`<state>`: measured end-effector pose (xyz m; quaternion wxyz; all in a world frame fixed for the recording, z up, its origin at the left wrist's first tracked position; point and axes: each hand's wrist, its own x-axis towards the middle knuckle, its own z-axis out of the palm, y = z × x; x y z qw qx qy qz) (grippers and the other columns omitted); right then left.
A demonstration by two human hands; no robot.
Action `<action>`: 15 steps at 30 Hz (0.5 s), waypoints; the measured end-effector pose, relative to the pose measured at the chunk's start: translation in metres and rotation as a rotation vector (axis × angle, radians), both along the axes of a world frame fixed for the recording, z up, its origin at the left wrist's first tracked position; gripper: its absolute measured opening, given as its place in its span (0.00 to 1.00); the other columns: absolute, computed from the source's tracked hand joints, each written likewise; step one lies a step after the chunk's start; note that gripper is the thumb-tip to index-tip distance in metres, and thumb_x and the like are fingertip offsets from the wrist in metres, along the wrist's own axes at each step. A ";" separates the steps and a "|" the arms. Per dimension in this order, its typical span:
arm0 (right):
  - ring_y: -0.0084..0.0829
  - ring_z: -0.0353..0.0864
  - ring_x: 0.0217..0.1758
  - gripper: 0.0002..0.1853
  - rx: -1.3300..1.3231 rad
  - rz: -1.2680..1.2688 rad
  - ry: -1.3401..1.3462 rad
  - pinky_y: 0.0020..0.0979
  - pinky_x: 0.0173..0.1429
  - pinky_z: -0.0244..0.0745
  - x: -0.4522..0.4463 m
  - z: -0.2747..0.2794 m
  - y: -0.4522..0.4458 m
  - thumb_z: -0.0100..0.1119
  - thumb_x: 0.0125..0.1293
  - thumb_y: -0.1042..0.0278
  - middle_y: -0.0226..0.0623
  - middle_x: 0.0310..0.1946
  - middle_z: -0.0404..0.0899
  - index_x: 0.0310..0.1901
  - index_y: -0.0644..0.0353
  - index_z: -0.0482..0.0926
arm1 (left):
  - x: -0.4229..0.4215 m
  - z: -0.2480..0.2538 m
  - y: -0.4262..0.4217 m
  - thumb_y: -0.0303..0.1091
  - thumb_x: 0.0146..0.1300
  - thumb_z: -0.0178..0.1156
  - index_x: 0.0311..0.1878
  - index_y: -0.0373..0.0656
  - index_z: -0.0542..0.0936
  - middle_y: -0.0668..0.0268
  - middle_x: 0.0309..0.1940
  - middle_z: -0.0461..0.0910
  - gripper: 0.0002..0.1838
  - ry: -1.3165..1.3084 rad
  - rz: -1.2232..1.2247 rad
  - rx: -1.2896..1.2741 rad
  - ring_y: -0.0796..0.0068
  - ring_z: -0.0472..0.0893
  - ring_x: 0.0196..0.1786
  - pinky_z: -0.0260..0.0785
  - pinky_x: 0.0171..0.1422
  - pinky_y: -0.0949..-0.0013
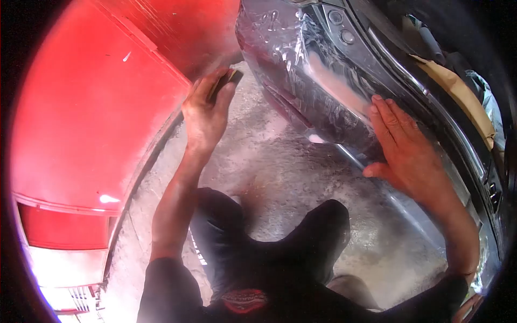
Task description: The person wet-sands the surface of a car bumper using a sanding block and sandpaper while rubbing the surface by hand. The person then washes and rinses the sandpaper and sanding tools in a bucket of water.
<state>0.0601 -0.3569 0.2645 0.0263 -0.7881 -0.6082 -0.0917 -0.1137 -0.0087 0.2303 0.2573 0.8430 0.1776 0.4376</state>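
My left hand (207,110) is raised over the floor, left of a dark car bumper (274,59). Its fingers and thumb grip a small dark sanding block (219,86) with a yellowish edge, partly hidden by the fingers. The block is apart from the bumper. On the bumper's side, my right hand (401,145) lies flat with fingers stretched out and thumb apart, holding nothing. Just beyond its fingertips runs a pale pinkish smooth patch (336,89). Whitish smears and streaks cover the surface around that patch. Two round sensor-like fittings (341,27) sit higher on the bumper.
A red panelled wall or door (97,118) stands close on the left. Dusty grey concrete floor (258,156) lies below. My bent knees (328,215) are beneath my arms. Inside the car's opening at right are brown paper (458,97) and pale plastic sheeting (487,99).
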 end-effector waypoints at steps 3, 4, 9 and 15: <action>0.59 0.55 0.84 0.58 0.041 -0.193 -0.052 0.54 0.86 0.52 -0.020 -0.013 0.030 0.66 0.61 0.32 0.64 0.80 0.57 0.78 0.74 0.58 | -0.008 -0.027 0.016 0.31 0.73 0.67 0.63 0.37 0.83 0.57 0.55 0.86 0.18 -0.025 -0.106 -0.257 0.69 0.84 0.60 0.75 0.67 0.64; 0.60 0.55 0.85 0.60 0.077 -0.264 -0.085 0.55 0.86 0.51 -0.029 -0.023 0.045 0.64 0.61 0.28 0.66 0.79 0.57 0.78 0.76 0.57 | -0.008 -0.034 0.017 0.31 0.75 0.66 0.64 0.35 0.82 0.57 0.56 0.86 0.19 -0.032 -0.144 -0.334 0.70 0.83 0.61 0.75 0.69 0.65; 0.65 0.60 0.82 0.63 0.391 -0.364 -0.119 0.59 0.83 0.55 -0.029 -0.044 0.163 0.56 0.64 0.20 0.73 0.78 0.57 0.78 0.79 0.57 | 0.000 -0.053 0.006 0.44 0.77 0.64 0.66 0.37 0.81 0.69 0.49 0.82 0.24 -0.026 -0.253 -0.449 0.81 0.76 0.42 0.71 0.46 0.73; 0.58 0.65 0.80 0.52 0.701 -0.250 -0.174 0.59 0.80 0.59 -0.018 -0.060 0.214 0.58 0.67 0.27 0.64 0.76 0.66 0.76 0.69 0.67 | 0.009 -0.082 0.000 0.40 0.80 0.59 0.68 0.37 0.79 0.66 0.54 0.83 0.22 -0.113 -0.395 -0.693 0.79 0.79 0.47 0.75 0.49 0.71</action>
